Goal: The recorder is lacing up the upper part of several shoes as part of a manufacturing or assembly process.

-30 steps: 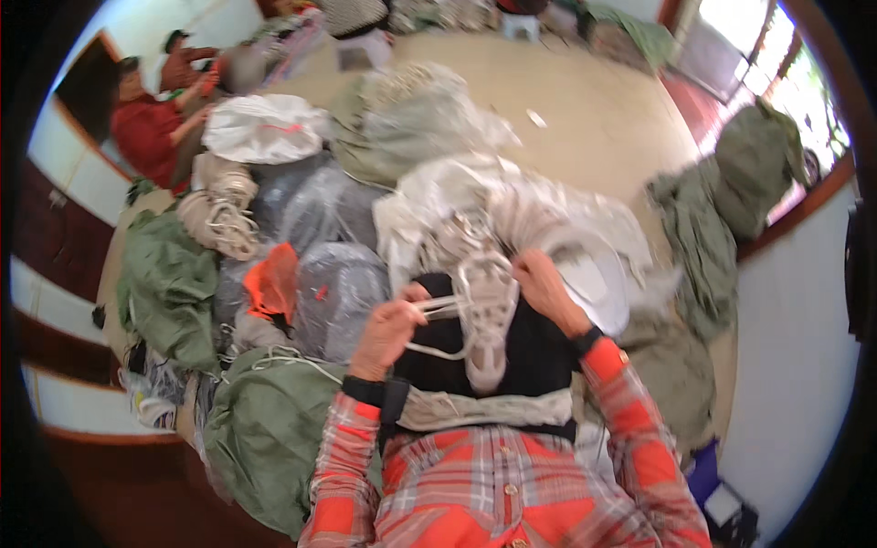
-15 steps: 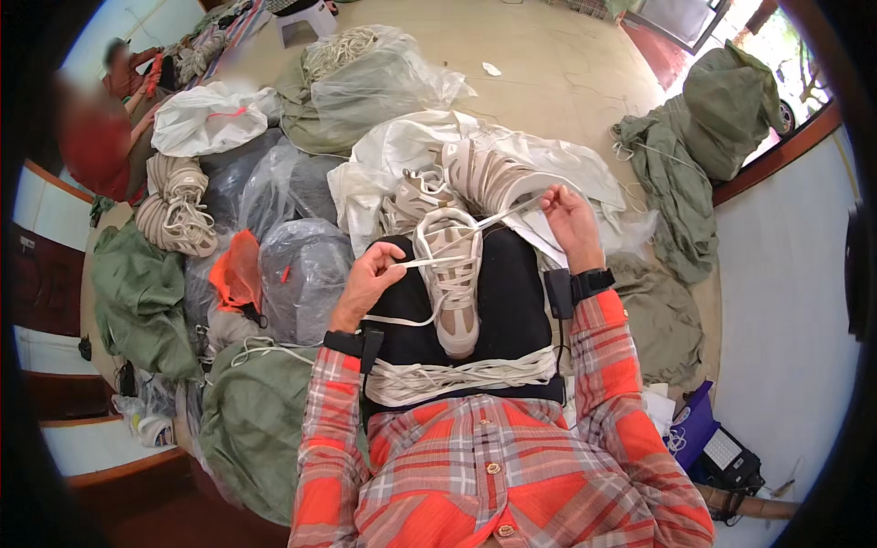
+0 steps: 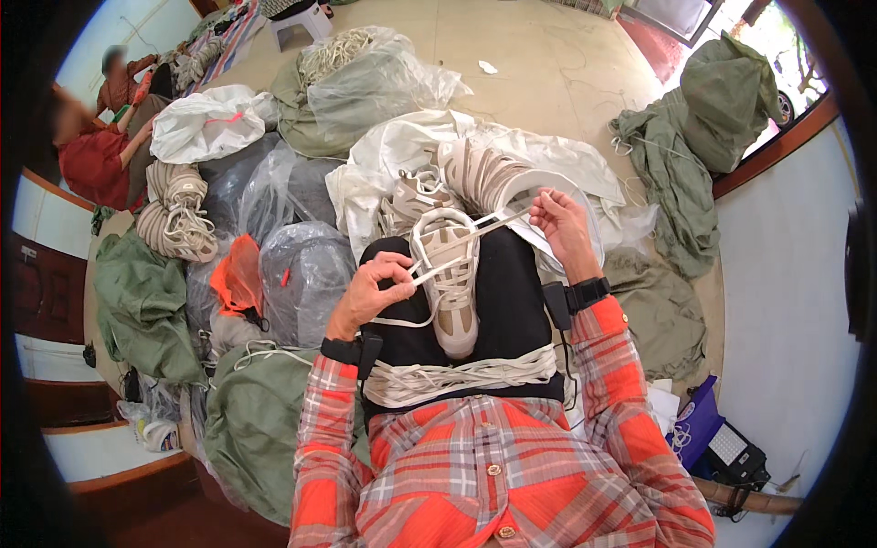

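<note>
Head view: left hand (image 3: 373,294), right hand (image 3: 568,230) pinching shoelace (image 3: 494,218); clear bag (image 3: 397,82) holds pale cords (image 3: 336,52).

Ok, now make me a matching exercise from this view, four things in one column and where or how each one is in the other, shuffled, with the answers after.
Things
1. Sneaker nearest the person
2. Bundle of pale laces
3. Right hand
4. Stool

Places and states
A. Holding a lace out to the right
B. White, near the top edge of the view
C. Between the black-clad thighs, toe toward the person
D. Lying crosswise, just beyond the plaid shirt

Pairs: 1-C, 2-D, 3-A, 4-B
</note>
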The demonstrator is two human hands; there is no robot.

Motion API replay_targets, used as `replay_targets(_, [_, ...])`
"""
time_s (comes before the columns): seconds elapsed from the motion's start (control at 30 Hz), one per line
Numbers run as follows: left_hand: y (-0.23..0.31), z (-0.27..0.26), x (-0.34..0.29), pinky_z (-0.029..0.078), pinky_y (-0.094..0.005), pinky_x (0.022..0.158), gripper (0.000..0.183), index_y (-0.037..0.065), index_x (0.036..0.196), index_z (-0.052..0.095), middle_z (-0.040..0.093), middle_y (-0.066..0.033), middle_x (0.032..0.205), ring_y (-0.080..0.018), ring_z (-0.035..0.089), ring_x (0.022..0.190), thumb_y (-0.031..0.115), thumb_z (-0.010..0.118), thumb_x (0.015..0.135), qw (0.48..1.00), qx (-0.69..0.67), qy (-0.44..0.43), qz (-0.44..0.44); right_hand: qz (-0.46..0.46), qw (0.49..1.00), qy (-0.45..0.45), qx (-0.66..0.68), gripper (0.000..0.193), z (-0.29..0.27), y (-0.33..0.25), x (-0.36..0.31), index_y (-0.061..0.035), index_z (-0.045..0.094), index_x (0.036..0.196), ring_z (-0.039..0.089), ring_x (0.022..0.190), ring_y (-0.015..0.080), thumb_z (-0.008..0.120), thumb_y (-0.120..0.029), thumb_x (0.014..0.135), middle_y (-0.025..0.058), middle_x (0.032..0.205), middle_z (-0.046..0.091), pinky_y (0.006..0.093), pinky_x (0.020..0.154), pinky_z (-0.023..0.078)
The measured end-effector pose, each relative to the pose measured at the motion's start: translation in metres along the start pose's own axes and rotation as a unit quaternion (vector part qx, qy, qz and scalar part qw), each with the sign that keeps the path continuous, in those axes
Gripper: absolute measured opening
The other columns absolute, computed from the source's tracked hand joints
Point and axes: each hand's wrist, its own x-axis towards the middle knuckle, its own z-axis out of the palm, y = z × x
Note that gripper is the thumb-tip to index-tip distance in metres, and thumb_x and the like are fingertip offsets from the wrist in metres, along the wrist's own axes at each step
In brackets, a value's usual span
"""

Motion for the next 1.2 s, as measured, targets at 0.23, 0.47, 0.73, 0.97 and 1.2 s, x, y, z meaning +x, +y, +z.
replay_targets(0.23, [0.002, -0.006, -0.005, 0.038, -0.0195, 0.058, 0.013, 0.000, 0.082, 0.064, 0.057, 0.0030, 0.069, -0.0030, 0.047, 0.065, 0.012, 0.066, 0.077, 0.986, -0.050, -0.036, -0.154, 0.005, 0.999, 0.040, -0.007, 0.014, -0.003, 0.010, -0.001, 0.0000, 0.054, 0.095, 0.061, 0.070, 0.0156, 0.057, -0.011, 0.088, 0.0094, 0.083, 0.061, 0.0277, 0.063, 0.054])
replay_targets(0.47, [-0.015, -0.021, -0.006, 0.041, -0.0201, 0.062, 0.016, 0.000, 0.090, 0.064, 0.059, 0.0010, 0.077, -0.0052, 0.050, 0.070, 0.010, 0.064, 0.078, 0.971, -0.061, -0.045, -0.225, 0.023, 0.997, 0.039, -0.070, 0.018, 0.007, 0.023, -0.007, 0.0037, 0.052, 0.096, 0.062, 0.065, 0.0191, 0.057, -0.011, 0.087, 0.0133, 0.083, 0.061, 0.0285, 0.057, 0.055])
replay_targets(0.73, [0.015, 0.066, -0.021, 0.039, -0.0380, 0.066, 0.019, 0.005, 0.080, 0.055, 0.054, -0.0103, 0.083, -0.0279, 0.051, 0.082, 0.021, 0.064, 0.076, 0.903, 0.427, -0.033, -0.035, -0.059, 0.943, 0.051, -0.323, 0.030, -0.003, 0.019, -0.028, 0.0041, 0.048, 0.110, 0.062, 0.072, 0.0174, 0.057, -0.010, 0.085, 0.0105, 0.088, 0.059, 0.0242, 0.054, 0.053])
replay_targets(0.97, [-0.008, 0.065, -0.014, 0.042, -0.0512, 0.054, 0.014, 0.004, 0.084, 0.049, 0.057, -0.0238, 0.071, -0.0421, 0.057, 0.068, 0.017, 0.048, 0.088, 0.962, 0.249, 0.024, -0.112, -0.018, 0.936, -0.007, -0.352, 0.017, 0.001, 0.017, -0.063, 0.0037, 0.058, 0.097, 0.060, 0.065, 0.0121, 0.054, -0.005, 0.083, 0.0086, 0.078, 0.060, 0.0238, 0.051, 0.051])
replay_targets(1.2, [0.030, -0.023, -0.015, 0.045, -0.0440, 0.058, 0.016, 0.010, 0.083, 0.055, 0.059, -0.0146, 0.071, -0.0360, 0.058, 0.070, 0.024, 0.048, 0.087, 0.902, 0.395, -0.150, -0.091, -0.275, 0.781, -0.266, -0.494, 0.015, 0.052, 0.081, -0.064, -0.0021, 0.061, 0.096, 0.061, 0.070, 0.0141, 0.057, -0.011, 0.084, 0.0075, 0.081, 0.061, 0.0265, 0.056, 0.051])
